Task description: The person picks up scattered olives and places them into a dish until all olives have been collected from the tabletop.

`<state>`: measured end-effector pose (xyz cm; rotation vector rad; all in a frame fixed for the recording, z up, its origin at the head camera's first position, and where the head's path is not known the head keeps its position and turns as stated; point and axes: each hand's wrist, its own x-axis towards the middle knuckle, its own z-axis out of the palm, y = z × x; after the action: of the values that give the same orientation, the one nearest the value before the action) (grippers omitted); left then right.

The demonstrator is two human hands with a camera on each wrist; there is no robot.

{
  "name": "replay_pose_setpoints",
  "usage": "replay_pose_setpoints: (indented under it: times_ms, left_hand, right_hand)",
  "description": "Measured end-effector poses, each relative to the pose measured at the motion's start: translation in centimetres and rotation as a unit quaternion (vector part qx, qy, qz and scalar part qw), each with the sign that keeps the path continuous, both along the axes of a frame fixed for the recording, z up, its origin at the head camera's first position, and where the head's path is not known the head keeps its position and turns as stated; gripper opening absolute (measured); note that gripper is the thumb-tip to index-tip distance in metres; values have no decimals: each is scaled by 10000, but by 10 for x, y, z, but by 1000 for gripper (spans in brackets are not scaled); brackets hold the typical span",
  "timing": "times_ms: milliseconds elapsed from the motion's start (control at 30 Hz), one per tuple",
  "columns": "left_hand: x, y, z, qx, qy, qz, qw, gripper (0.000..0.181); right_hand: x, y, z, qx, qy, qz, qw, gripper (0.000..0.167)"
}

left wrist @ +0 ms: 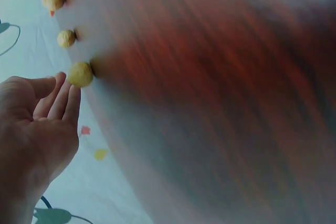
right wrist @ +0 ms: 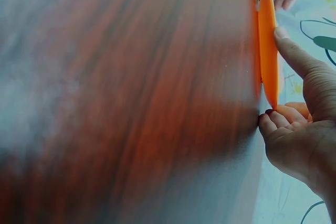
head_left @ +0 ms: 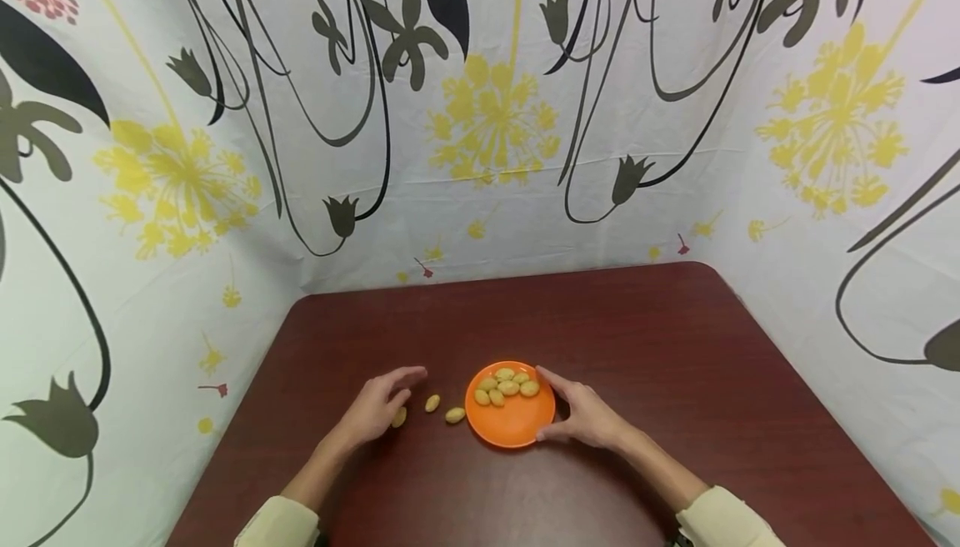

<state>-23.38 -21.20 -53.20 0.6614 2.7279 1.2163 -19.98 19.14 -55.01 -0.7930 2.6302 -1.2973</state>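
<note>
An orange plate [head_left: 512, 430] lies on the table with several small yellow oval nut-like pieces [head_left: 507, 388] in its far half. My right hand [head_left: 588, 418] holds the plate's right side, thumb and fingers spread against the rim. Left of the plate, a row of three loose pieces lies on the table: one beside the rim [head_left: 455, 415], one in the middle [head_left: 432, 403], and one next to my left hand [head_left: 375, 407]. That hand is slightly bent at the fingers. In the left wrist view its fingertips reach the nearest piece [left wrist: 81, 74]; whether they touch it I cannot tell.
A dark reddish-brown table [head_left: 600, 322] with rounded far corners spreads around the plate. White cloth [head_left: 495, 230] printed with flowers and stems hangs behind it and along both sides.
</note>
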Motion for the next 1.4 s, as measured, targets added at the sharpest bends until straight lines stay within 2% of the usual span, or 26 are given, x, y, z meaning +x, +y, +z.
replay_pose_setpoints:
  times_ms: [333, 667, 1000, 1167, 1400]
  left_hand:
    - [-1, -21, -1, -51, -188, -790, 9967, 43]
    - [-4, -37, 6, 11, -887, -1357, 9868, 42]
    - [-7, -47, 3, -142, -751, -1336, 9881, 36]
    - [-4, -46, 2, -155, -799, -1224, 9891, 33]
    - [-2, -44, 0, 85, -637, -972, 9932, 29]
  right_hand:
    - [0, 2, 0, 67, 80, 4, 9999, 110]
    - [-1, 2, 2, 62, 95, 7, 9999, 109]
    - [1, 0, 3, -15, -81, -58, 9999, 109]
    - [0, -1, 0, -27, -195, -34, 9998, 110]
    - [-1, 0, -1, -54, -163, -14, 9999, 110]
